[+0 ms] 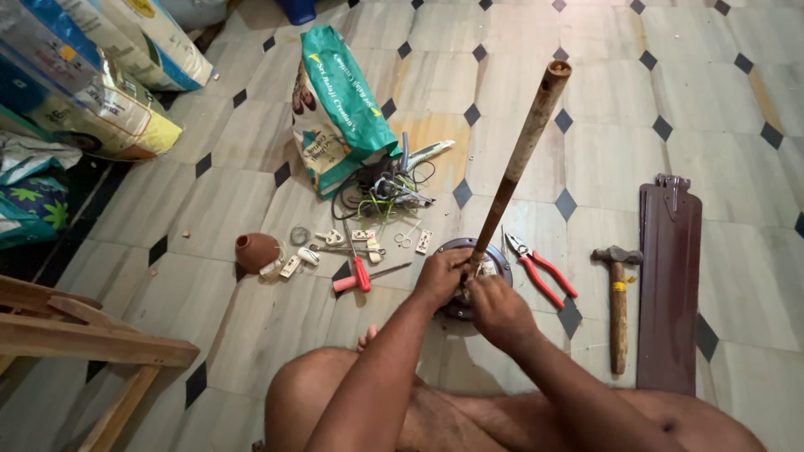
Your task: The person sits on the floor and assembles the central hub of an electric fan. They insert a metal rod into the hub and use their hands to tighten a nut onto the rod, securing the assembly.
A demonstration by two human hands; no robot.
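I sit on a tiled floor with a round dark fan motor housing (501, 254) in front of my knees. A long rusty down rod (519, 159) rises from its middle, tilted up and to the right. My left hand (439, 276) grips the base of the rod at the hub. My right hand (497, 311) rests against the hub beside it, with fingers curled around small parts and wires there. What the fingers pinch is hidden.
Red-handled pliers (540, 269), a hammer (617, 300) and brown fan blades (670, 285) lie to the right. On the left are a red screwdriver (358, 272), small white fittings, a brown canopy cup (255, 251), tangled wires (381, 188) and a green bag (335, 109). Sacks and a wooden frame (84, 343) stand far left.
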